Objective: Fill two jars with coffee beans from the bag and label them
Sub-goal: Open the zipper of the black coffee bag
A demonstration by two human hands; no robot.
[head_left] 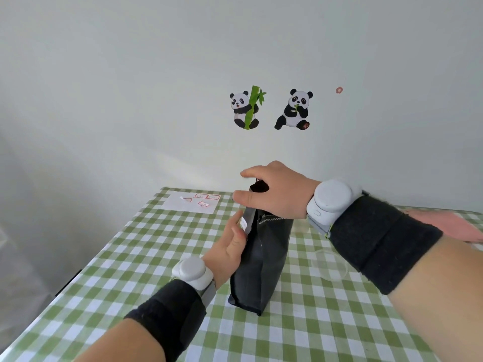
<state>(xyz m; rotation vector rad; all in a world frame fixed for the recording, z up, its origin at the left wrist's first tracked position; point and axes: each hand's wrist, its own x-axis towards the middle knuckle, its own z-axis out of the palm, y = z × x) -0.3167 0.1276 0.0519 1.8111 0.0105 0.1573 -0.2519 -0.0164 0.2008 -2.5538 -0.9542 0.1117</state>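
A person at a table spread with a green-and-white checked cloth opens a black matte stand-up coffee bag, which stands upright near the middle of the cloth. The right hand curls over the bag's mouth and grips its top edge between thumb and fingers, while the left hand lies flat and open against the bag's upper left side, steadying it. The step in hand appears to be opening the bag, with no pouring begun. A clear round jar sits just right of the bag under the right forearm, and a second clear jar, largely hidden, shows behind the bag. The next move likely calls for spreading the mouth wide, then lifting and tipping the bag toward a jar without the forearm knocking the nearer one. Open cloth lies left of and in front of the bag. The table's left edge drops away, and its far edge is near the wall. A white label sheet with red-bordered stickers rests at the far left corner, well apart.
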